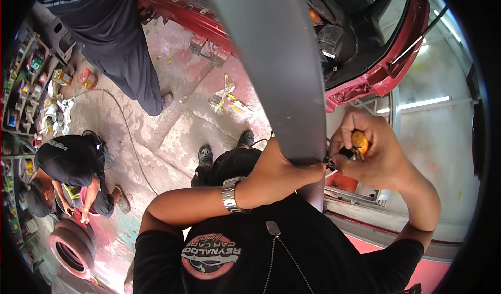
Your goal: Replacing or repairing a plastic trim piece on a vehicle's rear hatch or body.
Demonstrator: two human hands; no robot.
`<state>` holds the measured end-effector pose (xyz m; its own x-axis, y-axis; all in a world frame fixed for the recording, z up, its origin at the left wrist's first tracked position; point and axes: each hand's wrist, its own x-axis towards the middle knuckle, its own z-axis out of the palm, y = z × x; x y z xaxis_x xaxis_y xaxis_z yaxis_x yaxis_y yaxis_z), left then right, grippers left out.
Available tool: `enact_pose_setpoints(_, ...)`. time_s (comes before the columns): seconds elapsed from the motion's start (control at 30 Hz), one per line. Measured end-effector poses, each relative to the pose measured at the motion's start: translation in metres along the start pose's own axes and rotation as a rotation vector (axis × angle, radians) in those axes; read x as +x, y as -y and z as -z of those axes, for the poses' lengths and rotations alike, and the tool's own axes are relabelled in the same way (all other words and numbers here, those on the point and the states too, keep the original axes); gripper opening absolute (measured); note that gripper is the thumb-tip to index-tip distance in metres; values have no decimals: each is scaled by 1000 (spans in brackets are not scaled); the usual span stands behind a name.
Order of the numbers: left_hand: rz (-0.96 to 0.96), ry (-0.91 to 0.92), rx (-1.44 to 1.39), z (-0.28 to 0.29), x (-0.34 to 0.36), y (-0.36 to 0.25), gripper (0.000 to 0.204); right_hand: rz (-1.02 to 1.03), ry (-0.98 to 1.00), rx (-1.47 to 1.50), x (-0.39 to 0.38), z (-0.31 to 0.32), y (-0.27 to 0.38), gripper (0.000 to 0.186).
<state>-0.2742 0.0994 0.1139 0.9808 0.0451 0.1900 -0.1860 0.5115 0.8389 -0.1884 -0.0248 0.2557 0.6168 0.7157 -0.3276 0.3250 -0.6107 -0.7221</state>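
A long, dark grey panel (276,59) runs from the top of the view down to my hands, smooth side showing. My left hand (292,174), with a metal watch on the wrist, is closed on the panel's near part; the thumb lies across it and the other fingers are mostly hidden. Beside the panel's right edge, my right hand (376,153) is curled round an orange-handled tool (359,140). Only the rounded handle end shows clearly, so its kind is hidden. Small dark pieces (330,158) sit between my hands at the panel's edge; I cannot make out what they are.
A red car body (365,88) with an open rear stands ahead on the right. At left, a crouching person (70,161) works beside stacked tires (73,249). Another person (112,38) stands at the far left. A cable (125,122) and masking scraps (225,96) lie on the floor.
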Motion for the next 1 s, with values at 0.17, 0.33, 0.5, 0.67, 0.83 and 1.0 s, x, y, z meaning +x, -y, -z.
enact_pose_setpoints(0.17, 90, -38, -149, 9, -4, 7, 10, -55, 66, -25, 8, 1, 12, 24)
enact_pose_setpoints(0.33, 27, -2, -175, 13, -4, 12, 11, 92, 61, 5, 11, -1, -1, 22)
enact_pose_setpoints(0.5, 146, 7, -308, 13, -4, 9, 13, 109, 44, 28, 11, -3, -1, 20)
enact_pose_setpoints(0.67, 172, -5, -377, 11, -6, 11, 14, 168, 34, -123, 11, -2, 3, 18)
enact_pose_setpoints(0.83, 208, -47, -401, 7, -7, 9, 14, 222, -18, -242, 8, -3, 1, 21)
enact_pose_setpoints(1.0, 236, -40, -395, 6, -8, 12, 14, 178, -23, -381, 5, -5, 4, 20)
